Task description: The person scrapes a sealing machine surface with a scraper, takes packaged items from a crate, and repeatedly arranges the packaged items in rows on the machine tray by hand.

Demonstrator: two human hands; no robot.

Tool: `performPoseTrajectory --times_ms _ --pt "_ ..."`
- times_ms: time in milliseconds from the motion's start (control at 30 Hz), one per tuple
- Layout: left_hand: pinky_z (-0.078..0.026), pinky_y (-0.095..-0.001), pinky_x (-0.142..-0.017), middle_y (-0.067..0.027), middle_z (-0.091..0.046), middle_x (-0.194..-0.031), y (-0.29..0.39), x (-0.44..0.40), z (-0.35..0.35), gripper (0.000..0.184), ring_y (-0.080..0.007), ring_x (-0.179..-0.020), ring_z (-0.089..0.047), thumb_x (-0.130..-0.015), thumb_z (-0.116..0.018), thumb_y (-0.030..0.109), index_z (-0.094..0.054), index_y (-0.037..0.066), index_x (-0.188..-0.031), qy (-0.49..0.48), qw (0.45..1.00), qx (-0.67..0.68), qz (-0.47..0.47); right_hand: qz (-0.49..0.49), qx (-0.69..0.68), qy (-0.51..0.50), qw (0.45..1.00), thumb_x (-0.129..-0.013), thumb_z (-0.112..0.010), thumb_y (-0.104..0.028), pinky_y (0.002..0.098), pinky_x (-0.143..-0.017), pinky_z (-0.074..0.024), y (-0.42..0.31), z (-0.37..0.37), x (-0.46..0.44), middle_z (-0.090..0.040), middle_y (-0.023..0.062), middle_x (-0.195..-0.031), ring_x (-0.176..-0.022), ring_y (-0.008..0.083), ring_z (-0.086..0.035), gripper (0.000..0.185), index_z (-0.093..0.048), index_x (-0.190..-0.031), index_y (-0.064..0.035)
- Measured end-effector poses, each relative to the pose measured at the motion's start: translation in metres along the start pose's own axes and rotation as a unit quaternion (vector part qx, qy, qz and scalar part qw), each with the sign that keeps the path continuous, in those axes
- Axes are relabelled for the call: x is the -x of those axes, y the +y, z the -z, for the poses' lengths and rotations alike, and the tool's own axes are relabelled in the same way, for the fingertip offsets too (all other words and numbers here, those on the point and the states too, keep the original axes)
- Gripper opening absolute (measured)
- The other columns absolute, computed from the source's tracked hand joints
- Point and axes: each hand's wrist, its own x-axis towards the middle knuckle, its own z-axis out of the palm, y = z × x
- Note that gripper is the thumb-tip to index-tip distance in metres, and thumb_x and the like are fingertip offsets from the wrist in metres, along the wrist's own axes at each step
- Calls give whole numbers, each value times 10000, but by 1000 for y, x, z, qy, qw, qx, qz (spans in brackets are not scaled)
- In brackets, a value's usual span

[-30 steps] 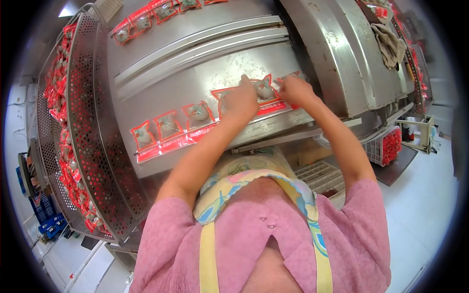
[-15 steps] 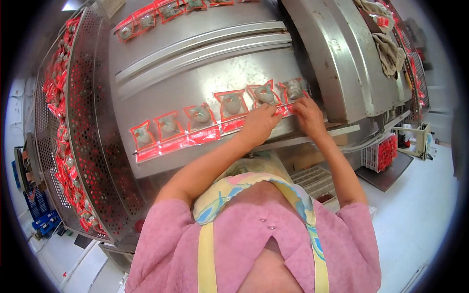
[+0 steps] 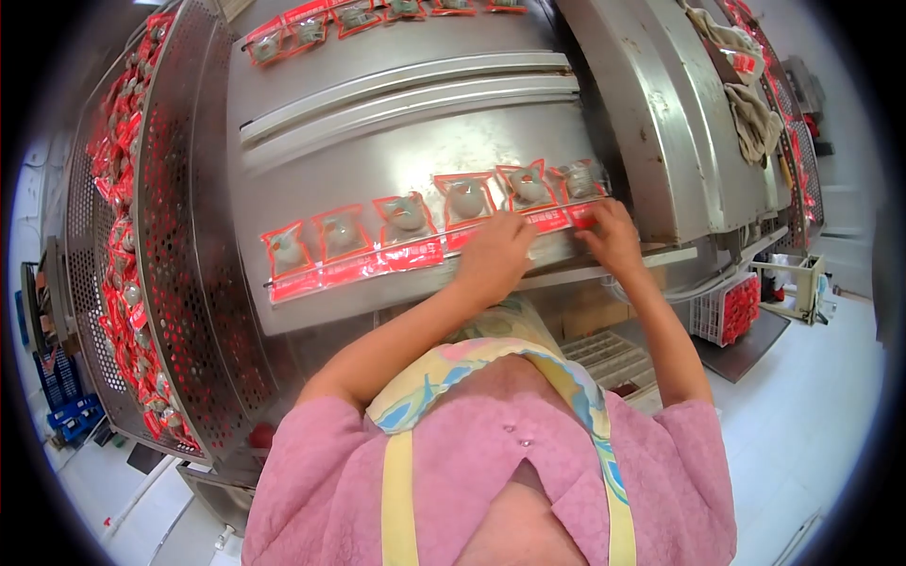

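A row of red-and-clear plastic packets [image 3: 406, 215], each holding a pale greenish egg-like thing, lies along the front of the steel table [image 3: 359, 165]. My left hand [image 3: 495, 250] is closed over the red edge of a packet [image 3: 527, 187] right of the row's middle, its fingertips partly hidden. At the right end, my right hand [image 3: 612, 236] pinches the red edge of the last packet [image 3: 578, 181] between thumb and fingers. The red edges overlap a narrow metal strip, mostly covered by them.
Two metal rails [image 3: 411, 99] cross the table behind the row. Beyond them lies a second row of similar packets [image 3: 354, 17]. A perforated rack [image 3: 175, 236] full of packets stands left. A steel housing [image 3: 651, 123] with cloths [image 3: 752, 123] borders the right. A white crate [image 3: 725, 309] sits on the floor.
The thin rod that crossed the packets' red edges no longer shows on top of them. My left hand has shifted slightly toward me; my right hand stays at the end packet. The view has shifted slightly.
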Motion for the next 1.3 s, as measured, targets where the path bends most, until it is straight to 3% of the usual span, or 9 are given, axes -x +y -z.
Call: performPoseTrajectory --times_ms 100,267,700,867,967,1000,1100,1200,1300 --pt "-475 -392 -678 -92 -547 -900 -17 14 14 280 -284 -858 -554 -708 -619 55 -590 73 -985 5 994 -88 71 -65 17 11 998 -661 -757 -117 397 -802 -429 -10 -1 3 -538 98 -1005 -975 316 -494 325 -592 -936 -71" --pt "-484 -374 -651 -74 -543 -866 -33 27 14 168 -258 -848 -557 -732 -541 44 -607 90 -881 -59 992 -90 68 -26 57 20 998 -701 -721 -96 412 -803 -406 -1 -14 0 -530 90 -1004 -963 309 -487 286 -592 -956 -84" --pt "-478 -365 -649 -54 -562 -853 -26 35 2 120 -249 -843 -568 -733 -561 65 -627 107 -824 -4 992 -111 66 42 -14 71 996 -676 -707 -50 401 -754 -416 22 -19 7 -568 81 -896 -919 310 -511 166 -607 -807 -70" --pt "-473 -378 -672 -78 -574 -848 -11 33 3 144 -274 -826 -581 -731 -557 18 -624 84 -840 -1 986 -135 95 66 -84 -70 992 -705 -713 -115 436 -811 -432 24 25 30 -588 122 -957 -945 339 -528 229 -626 -907 -51" --pt "-468 -386 -687 -89 -575 -840 -1 30 -2 157 -291 -831 -578 -719 -557 -11 -618 70 -839 3 979 -165 118 177 -178 -124 960 -712 -734 -150 411 -844 -462 41 86 66 -599 148 -1044 -995 341 -561 290 -633 -963 -44" --pt "-466 -389 -692 -92 -575 -837 3 29 -4 161 -297 -835 -576 -714 -557 -20 -616 65 -837 7 977 -172 130 191 -224 -160 942 -692 -757 -148 397 -847 -477 52 113 75 -605 150 -1078 -1000 330 -580 305 -643 -959 -53" --pt "-465 -395 -700 -95 -583 -856 11 26 -12 151 -303 -847 -575 -709 -567 -30 -607 61 -824 23 966 -207 154 138 -219 2 966 -692 -754 -83 373 -806 -513 100 203 99 -659 119 -1032 -924 292 -642 258 -666 -932 -53" --pt "-462 -399 -695 -103 -581 -855 17 25 -17 134 -310 -843 -570 -720 -568 -24 -597 61 -819 45 958 -231 163 1 -32 203 979 -796 -500 70 384 -977 -416 218 252 120 -593 159 -1163 -1128 318 -540 391 -582 -1162 -43" --pt "-458 -402 -687 -109 -571 -839 8 32 -26 116 -320 -836 -561 -734 -573 -14 -584 62 -821 72 953 -248 158 -29 133 116 984 -739 -439 108 393 -1059 -327 330 285 121 -510 180 -1271 -1238 332 -440 538 -513 -1252 -37"
